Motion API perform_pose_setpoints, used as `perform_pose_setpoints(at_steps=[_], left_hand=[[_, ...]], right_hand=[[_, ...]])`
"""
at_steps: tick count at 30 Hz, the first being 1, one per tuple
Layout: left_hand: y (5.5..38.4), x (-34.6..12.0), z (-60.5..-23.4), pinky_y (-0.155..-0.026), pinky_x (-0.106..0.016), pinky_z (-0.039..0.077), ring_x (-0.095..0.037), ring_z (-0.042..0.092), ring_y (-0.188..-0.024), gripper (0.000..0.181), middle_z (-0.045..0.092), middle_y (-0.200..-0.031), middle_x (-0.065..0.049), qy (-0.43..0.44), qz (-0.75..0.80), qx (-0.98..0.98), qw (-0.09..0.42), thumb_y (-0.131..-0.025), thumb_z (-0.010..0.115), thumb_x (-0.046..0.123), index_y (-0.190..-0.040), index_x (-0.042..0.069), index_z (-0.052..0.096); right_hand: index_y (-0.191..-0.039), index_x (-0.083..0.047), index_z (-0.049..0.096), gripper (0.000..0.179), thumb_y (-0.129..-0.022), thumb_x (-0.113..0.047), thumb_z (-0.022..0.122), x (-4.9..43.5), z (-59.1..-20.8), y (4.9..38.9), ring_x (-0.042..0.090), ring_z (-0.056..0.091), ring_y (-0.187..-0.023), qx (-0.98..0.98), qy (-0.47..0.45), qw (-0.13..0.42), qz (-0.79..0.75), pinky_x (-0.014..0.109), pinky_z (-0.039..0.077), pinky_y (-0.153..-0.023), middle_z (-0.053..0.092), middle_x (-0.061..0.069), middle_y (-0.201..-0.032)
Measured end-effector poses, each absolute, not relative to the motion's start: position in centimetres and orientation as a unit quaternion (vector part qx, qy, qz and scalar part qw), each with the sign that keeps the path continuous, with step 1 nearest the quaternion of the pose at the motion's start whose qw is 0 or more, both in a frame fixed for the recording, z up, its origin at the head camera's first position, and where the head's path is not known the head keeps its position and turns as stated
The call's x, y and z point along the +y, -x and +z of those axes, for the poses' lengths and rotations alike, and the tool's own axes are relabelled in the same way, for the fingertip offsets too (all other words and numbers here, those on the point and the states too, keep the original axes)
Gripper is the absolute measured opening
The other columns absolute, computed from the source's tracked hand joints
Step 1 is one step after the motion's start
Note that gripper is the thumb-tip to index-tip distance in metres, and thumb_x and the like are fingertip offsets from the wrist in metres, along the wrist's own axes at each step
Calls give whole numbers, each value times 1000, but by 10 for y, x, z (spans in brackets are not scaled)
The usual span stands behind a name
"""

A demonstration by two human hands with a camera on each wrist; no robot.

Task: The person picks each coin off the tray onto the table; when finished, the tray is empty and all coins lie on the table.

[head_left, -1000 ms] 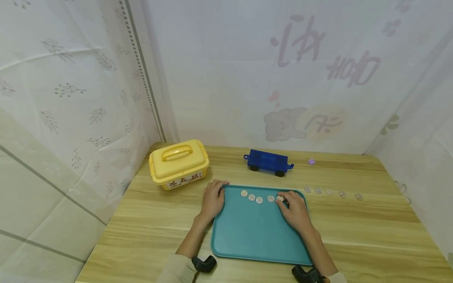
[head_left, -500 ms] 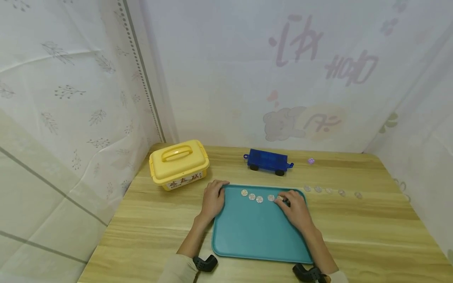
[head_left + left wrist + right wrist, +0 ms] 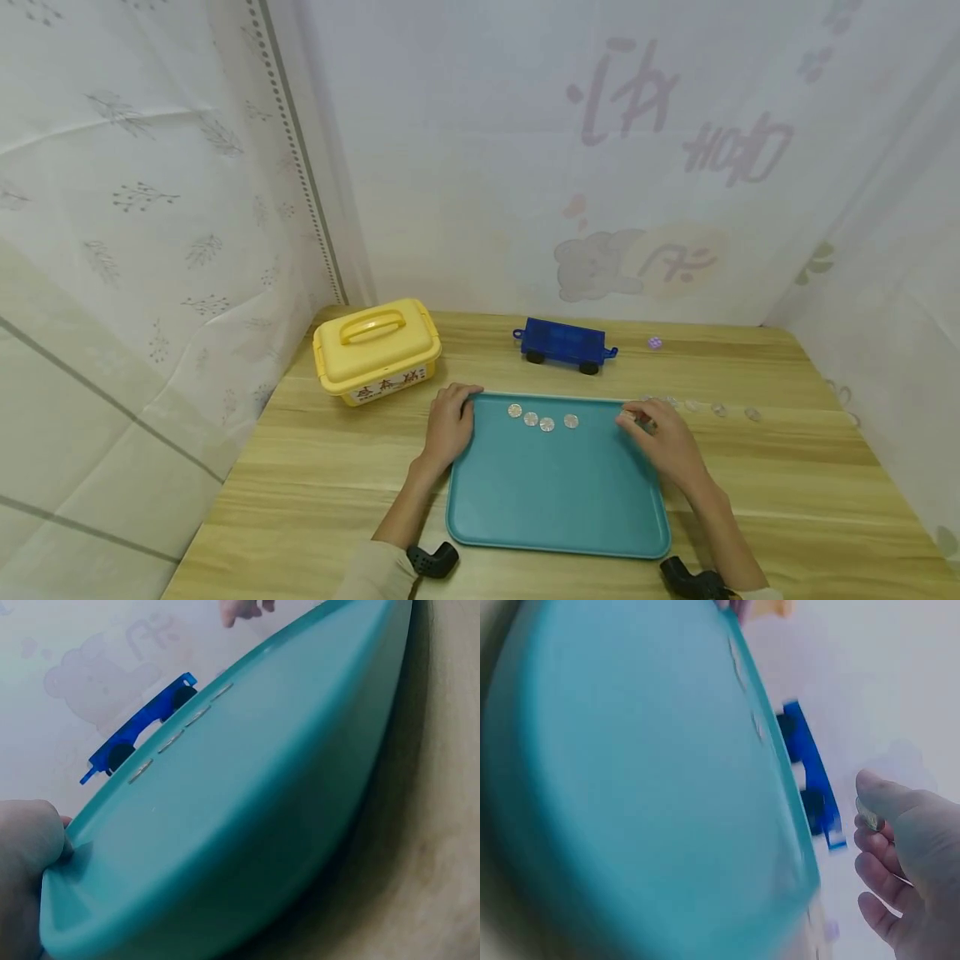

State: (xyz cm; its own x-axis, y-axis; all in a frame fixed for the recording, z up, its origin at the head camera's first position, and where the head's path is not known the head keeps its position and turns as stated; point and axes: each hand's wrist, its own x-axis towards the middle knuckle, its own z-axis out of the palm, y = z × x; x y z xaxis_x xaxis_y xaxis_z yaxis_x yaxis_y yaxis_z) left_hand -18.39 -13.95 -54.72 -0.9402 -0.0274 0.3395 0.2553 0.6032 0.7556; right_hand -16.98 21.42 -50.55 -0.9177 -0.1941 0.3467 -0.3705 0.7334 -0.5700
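Observation:
Pinched between the thumb and fingers of my right hand (image 3: 667,442) is a silver coin (image 3: 870,816). In the head view that hand hovers over the far right corner of the teal tray (image 3: 555,492). My left hand (image 3: 450,425) grips the tray's far left corner, its thumb at the rim in the left wrist view. Along the tray's far side lies an uneven row of several silver coins, the rightmost coin (image 3: 571,422) set a little apart from the others.
Beyond the tray stands a blue toy wagon (image 3: 562,343) with black wheels. A small purple piece (image 3: 655,342) lies right of it. More coins (image 3: 719,410) are lined up on the wooden table to the right. A yellow lidded box (image 3: 378,350) stands at the back left.
My right hand has picked up the coin at the right end of the tray's row and moved right with it to the tray's corner. The left hand has stayed in place.

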Motion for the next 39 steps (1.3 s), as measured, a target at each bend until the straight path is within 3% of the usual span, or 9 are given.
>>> perform_pose_setpoints(at_steps=[13, 30, 35, 39], left_hand=[[184, -141, -550, -90, -45, 43, -28, 59, -103, 25, 69, -111, -9, 62, -429, -885, 167, -97, 56, 1, -116, 9, 71], [184, -139, -548, -89, -45, 42, -29, 59, -102, 25, 69, -112, -10, 66, -434, -883, 169, -97, 56, 0, -117, 6, 71], [184, -139, -547, -90, -46, 42, -30, 59, -103, 26, 68, -112, -10, 64, -437, -882, 166, -97, 56, 0, -117, 7, 71], [184, -139, -547, -90, -46, 42, -29, 59, -104, 26, 68, -112, -9, 62, -436, -883, 162, -98, 56, 1, -117, 8, 71]], right_hand=[[-110, -5, 73, 21, -92, -17, 71, 273, -527, 170, 1, 49, -83, -933, -159, 138, 292, 24, 44, -71, 66, 0, -93], [-111, 2, 72, 25, -90, -10, 73, 270, -545, 175, 21, 54, -90, -928, -173, 189, 269, 33, 45, -74, 64, 8, -98], [-107, -1, 73, 21, -90, -14, 74, 267, -542, 174, 20, 56, -90, -934, -154, 181, 267, 36, 48, -74, 66, 7, -97], [-104, -2, 73, 19, -89, -13, 75, 266, -540, 174, 19, 55, -86, -931, -142, 173, 287, 31, 47, -71, 66, 7, -95]])
